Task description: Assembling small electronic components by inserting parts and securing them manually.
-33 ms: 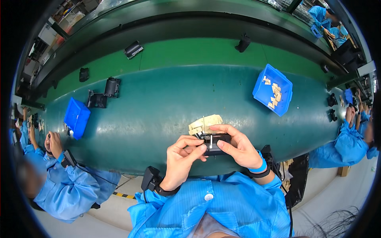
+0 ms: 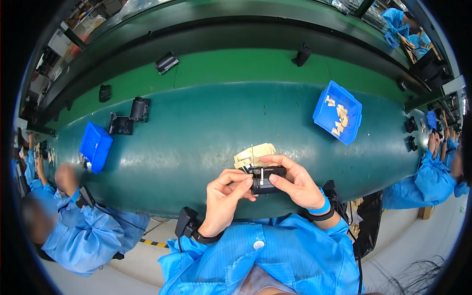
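Observation:
Close in front of me, both hands hold a small black plastic housing [image 2: 266,187] just above the table's near part. My right hand [image 2: 301,186] grips its right end, thumb on the near face and forefinger stretched along the far side. At the left end, my left hand [image 2: 225,195] has thumb and forefinger pinched against the housing; whether a small piece sits between those fingertips is hidden. A narrow white strip [image 2: 262,176] lies across the housing. Just beyond it is a stack of cream-coloured sheets [image 2: 260,151], partly covered by my right fingers.
A blue bin [image 2: 318,118] with cream pieces stands at the right, another blue bin [image 2: 101,153] at the left. Black housings [image 2: 139,108] lie near the left bin; more [image 2: 166,63] rest on the far green strip. Co-workers sit on both sides, the nearest one [image 2: 93,231] at left.
My hands and the housing look the same. The left co-worker's hand has shifted and is now blurred.

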{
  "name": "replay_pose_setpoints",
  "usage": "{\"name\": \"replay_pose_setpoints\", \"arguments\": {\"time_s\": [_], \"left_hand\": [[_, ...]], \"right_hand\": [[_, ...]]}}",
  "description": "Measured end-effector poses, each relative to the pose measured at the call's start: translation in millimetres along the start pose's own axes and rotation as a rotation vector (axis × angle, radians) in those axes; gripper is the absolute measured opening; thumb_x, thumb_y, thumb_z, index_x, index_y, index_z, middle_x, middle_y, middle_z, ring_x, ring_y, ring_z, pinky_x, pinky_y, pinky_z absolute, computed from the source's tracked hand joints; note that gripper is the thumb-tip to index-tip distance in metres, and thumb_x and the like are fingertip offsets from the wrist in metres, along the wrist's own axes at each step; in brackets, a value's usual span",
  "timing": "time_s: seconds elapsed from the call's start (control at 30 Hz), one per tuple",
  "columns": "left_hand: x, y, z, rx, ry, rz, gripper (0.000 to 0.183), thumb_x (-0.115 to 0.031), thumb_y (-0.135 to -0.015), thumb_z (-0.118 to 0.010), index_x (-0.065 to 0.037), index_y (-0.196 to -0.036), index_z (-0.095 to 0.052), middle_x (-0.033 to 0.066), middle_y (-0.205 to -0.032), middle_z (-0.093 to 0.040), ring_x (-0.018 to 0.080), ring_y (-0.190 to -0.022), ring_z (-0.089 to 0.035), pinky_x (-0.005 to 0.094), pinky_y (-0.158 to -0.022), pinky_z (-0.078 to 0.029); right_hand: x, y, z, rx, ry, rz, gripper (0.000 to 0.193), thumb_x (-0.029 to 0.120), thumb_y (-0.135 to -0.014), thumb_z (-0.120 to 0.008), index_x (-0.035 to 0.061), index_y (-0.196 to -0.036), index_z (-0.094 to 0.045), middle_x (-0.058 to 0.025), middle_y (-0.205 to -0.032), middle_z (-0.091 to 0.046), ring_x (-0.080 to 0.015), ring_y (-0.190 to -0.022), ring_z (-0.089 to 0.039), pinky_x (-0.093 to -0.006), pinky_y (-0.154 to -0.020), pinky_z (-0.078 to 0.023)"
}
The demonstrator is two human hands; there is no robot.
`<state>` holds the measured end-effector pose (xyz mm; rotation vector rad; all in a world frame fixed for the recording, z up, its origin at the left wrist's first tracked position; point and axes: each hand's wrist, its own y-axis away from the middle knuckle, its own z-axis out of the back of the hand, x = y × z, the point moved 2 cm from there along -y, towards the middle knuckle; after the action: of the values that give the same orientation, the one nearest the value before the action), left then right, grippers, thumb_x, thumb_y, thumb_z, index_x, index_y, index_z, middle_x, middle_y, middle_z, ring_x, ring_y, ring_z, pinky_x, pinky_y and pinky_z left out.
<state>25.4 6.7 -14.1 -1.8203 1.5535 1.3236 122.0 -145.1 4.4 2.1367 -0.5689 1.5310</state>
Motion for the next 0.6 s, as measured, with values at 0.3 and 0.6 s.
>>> {"name": "replay_pose_setpoints", "arguments": {"time_s": [0.3, 0.6], "left_hand": [[-2.0, -4.6, 0.6, -0.027, 0.028, 0.015, 0.012, -0.002, -0.086, -0.064, 0.005, -0.096, -0.06, 0.0125, -0.099, -0.06, 0.0191, -0.069, -0.066, 0.0312, -0.063, -0.059], [-9.9, -8.3, 2.6, -0.005, 0.138, 0.067, 0.026, 0.006, -0.084, -0.062, 0.005, -0.109, -0.056, 0.0136, -0.1, -0.062, 0.0179, -0.082, -0.066, 0.0298, -0.071, -0.059]], "right_hand": [[3.6, -9.3, -4.5, -0.056, -0.055, -0.002, 0.038, 0.008, -0.094, -0.053, -0.0008, -0.13, -0.044, -0.0112, -0.12, -0.055, -0.0166, -0.111, -0.053, -0.0311, -0.096, -0.043], [1.2, -23.4, -2.2, -0.12, -0.183, -0.113, 0.032, 0.007, -0.093, -0.054, 0.0025, -0.124, -0.048, -0.008, -0.112, -0.058, -0.0116, -0.099, -0.057, -0.0263, -0.087, -0.048]]}}
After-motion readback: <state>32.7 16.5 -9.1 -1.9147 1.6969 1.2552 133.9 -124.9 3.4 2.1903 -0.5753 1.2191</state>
